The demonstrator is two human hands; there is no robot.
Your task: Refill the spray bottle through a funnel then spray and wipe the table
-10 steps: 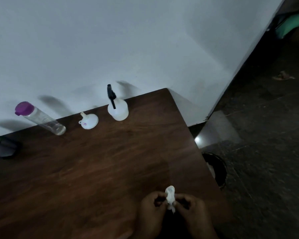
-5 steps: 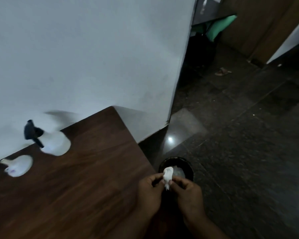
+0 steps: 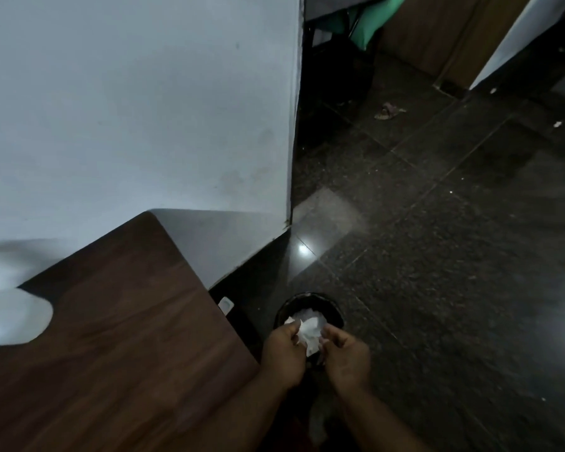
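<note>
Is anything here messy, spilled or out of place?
Little. A brownish scrap lies loose on the dark floor, with white specks scattered around; too blurred to identify. The left hand and right hand pinch the crumpled tissue over the black bin.

You'll see mostly browns, greys, white and black here.
Your dark brown wood-grain table top (image 3: pixel 111 321) has reddish streaks. The crumpled white paper tissue (image 3: pixel 309 334) is bright against the round black bin (image 3: pixel 307 300). Plain pale grey-white wall (image 3: pixel 128 109), dark grey speckled stone floor tiles (image 3: pixel 437 256), green cloth (image 3: pixel 369 24).
</note>
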